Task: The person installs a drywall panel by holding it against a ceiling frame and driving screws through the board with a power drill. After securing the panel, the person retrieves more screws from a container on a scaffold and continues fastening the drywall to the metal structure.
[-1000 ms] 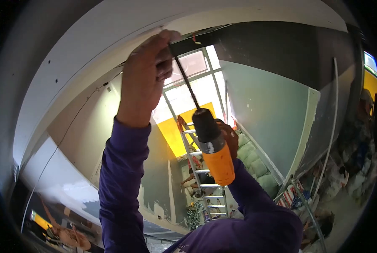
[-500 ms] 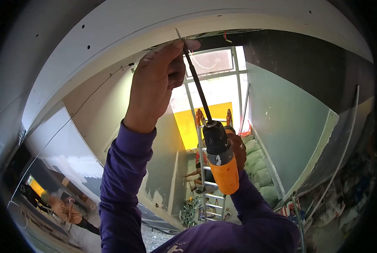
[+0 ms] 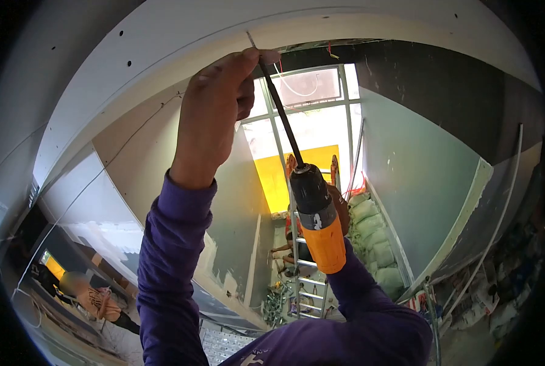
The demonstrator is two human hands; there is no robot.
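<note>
My right hand (image 3: 340, 210) grips an orange and black cordless drill (image 3: 322, 238), mostly hidden behind its body. From its chuck a long dark driver bit (image 3: 283, 119) points up toward the white ceiling panel edge (image 3: 193, 58). My left hand (image 3: 208, 116) is raised, thumb and fingers pinched round the upper end of that bit. A thin pointed screw (image 3: 250, 40) sticks out above the fingertips, its tip overlapping the panel's edge in this view. Purple sleeves cover both arms.
Below stands an aluminium ladder (image 3: 309, 283) by a bright window (image 3: 309, 131) with a yellow panel (image 3: 272, 183). Filled sacks (image 3: 370, 229) line the right wall. One person (image 3: 99, 302) stands at lower left; another (image 3: 300, 247) is low behind the ladder. A cable (image 3: 129, 141) hangs at left.
Both hands, the drill and the bit have shifted slightly up and left, bringing the screw's tip further over the ceiling panel. The grip of both hands stays the same.
</note>
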